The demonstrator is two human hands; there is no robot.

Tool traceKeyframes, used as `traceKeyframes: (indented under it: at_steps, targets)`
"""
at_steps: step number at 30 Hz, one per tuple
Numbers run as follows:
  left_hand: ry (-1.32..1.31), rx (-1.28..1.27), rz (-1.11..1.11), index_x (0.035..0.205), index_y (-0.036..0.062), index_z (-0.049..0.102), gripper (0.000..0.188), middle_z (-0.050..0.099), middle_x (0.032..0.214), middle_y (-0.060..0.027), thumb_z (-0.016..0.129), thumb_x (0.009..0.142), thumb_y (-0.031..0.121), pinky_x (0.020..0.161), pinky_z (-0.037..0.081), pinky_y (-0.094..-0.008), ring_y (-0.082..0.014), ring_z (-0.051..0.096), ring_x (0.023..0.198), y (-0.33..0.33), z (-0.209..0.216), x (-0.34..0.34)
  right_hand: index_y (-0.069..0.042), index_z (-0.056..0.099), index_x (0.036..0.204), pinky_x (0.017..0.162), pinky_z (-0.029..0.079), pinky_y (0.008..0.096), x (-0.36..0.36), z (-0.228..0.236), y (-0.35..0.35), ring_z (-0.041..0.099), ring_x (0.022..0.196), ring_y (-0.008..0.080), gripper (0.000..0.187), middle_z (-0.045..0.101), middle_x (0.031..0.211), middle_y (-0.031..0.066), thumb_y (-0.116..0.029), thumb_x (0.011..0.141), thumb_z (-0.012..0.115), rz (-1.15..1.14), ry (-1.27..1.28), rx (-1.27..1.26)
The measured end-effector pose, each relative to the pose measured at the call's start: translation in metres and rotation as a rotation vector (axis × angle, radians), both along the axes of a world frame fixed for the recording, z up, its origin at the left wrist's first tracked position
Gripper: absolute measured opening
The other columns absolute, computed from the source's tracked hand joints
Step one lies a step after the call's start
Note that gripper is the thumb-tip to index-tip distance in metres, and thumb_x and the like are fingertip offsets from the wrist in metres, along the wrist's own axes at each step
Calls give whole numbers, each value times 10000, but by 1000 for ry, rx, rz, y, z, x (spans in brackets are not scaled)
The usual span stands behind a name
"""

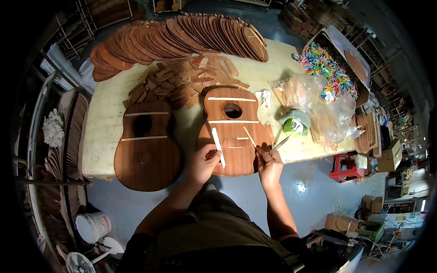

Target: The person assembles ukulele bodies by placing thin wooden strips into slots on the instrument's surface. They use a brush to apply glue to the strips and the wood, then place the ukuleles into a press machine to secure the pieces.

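In front of me lies a guitar-shaped wooden board (236,159) with a round hole and two pale strips glued or laid across it. My left hand (205,164) is closed on a pale wooden strip (216,141), held slantwise over the board's left edge. At the lower right edge, my right hand (269,164) is closed round a stick-like tool, perhaps a brush (284,140), whose pale handle points up and right. A thin strip (249,136) meets its fingertips; whether it is held or lies on the board I cannot tell.
A second guitar-shaped board (146,168) lies to the left. Behind are loose wood pieces (173,82) and a long row of stacked boards (182,38). On the right stand a green-and-white container (293,125), plastic bags (334,113), a box of colourful clips (325,68) and a red stool (342,168).
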State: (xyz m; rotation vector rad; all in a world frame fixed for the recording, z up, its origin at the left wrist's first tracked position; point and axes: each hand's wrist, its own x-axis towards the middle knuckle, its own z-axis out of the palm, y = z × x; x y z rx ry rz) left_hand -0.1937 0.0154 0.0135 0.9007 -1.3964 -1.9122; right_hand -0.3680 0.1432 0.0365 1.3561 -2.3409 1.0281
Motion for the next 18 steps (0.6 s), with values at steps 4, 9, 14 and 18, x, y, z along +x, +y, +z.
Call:
traceKeyframes:
  at_steps: [4, 9, 14, 18]
  targets:
    - [-86, -69, -9, 1017, -26, 589, 149, 611, 791, -18, 588, 916, 83, 654, 556, -239, -66, 591, 714, 0, -1, -1, -41, 733, 908, 601, 473, 347, -2, -3, -2, 548, 678, 243, 152, 557, 716, 82, -9, 762, 707, 52, 20, 38]
    - [-53, -10, 24, 1010, -29, 592, 157, 624, 829, -38, 590, 920, 99, 653, 536, -224, -81, 608, 728, -1, 1, 2, -31, 695, 1040, 696, 484, 366, -3, 4, 3, 561, 787, 278, 241, 584, 844, 115, -35, 801, 663, 134, -46, 70]
    - [28, 182, -17, 1013, -26, 606, 177, 634, 857, -46, 605, 922, 126, 689, 509, -214, -94, 619, 768, -5, 33, 14, -6, 660, 1069, 756, 489, 331, 14, 31, -1, 594, 796, 276, 226, 602, 898, 142, -48, 848, 640, 69, -171, -1]
    - [105, 142, -86, 1125, -37, 616, 247, 655, 992, -79, 614, 907, 81, 804, 529, -269, -129, 636, 859, -5, 36, 17, 22, 687, 1004, 731, 472, 244, 46, 43, -17, 595, 807, 140, 154, 639, 915, 87, -39, 865, 662, 268, -873, 6]
